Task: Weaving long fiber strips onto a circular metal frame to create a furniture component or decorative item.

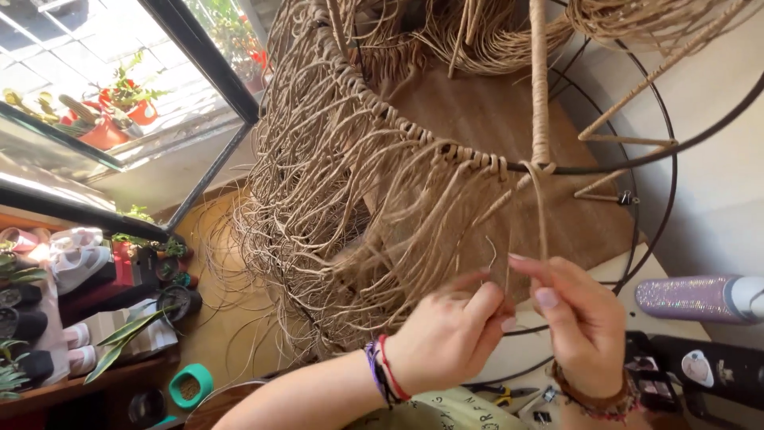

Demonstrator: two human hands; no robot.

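A black metal ring frame (605, 163) hangs in front of me, hung with many long tan raffia strands (334, 207) knotted along its rim. A wrapped tan cord (539, 87) runs down to the ring and ends in loose strands. My left hand (450, 334), with purple and red wristbands, pinches those loose strands between thumb and fingers. My right hand (577, 318), wearing a brown beaded bracelet, holds the same strands just beside it, index finger extended. Both hands sit just below the ring's bare section.
A glittery purple bottle (692, 297) lies at the right above dark items (700, 370). Small pliers (501, 392) lie below my hands. A shelf with shoes and potted plants (87, 295) stands at the left, beside a window (119, 95).
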